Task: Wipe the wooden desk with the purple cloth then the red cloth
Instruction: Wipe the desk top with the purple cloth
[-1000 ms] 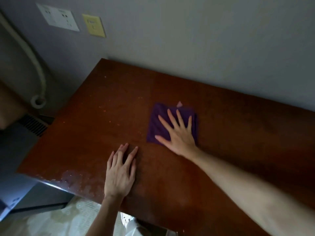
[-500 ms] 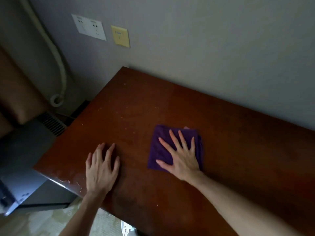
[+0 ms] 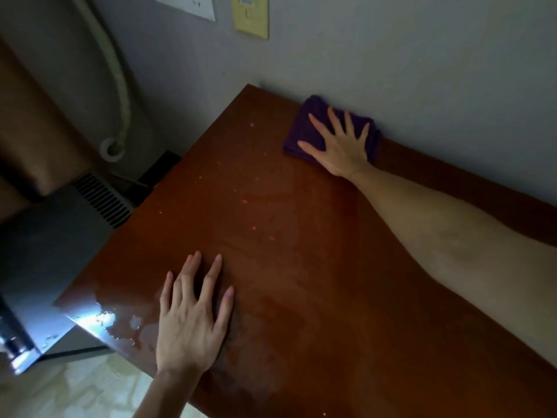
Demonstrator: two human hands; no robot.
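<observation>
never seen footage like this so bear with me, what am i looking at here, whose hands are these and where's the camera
The camera sits on a person's head, looking down at their own bare hands; there is no machine. The right hand lies flat, fingers spread, on a folded purple cloth at the far edge of a wooden desk, close to the wall. The left hand rests flat on the desk near its front edge. Neither hand grips anything. Small light specks dot the wood. No red cloth is in view.

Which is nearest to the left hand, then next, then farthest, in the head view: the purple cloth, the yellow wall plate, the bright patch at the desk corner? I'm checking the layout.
From the left hand:
1. Bright patch, just to its left at the desk's near corner.
2. Purple cloth, across the desk by the wall, under the right hand.
3. Yellow wall plate, high on the wall.
</observation>
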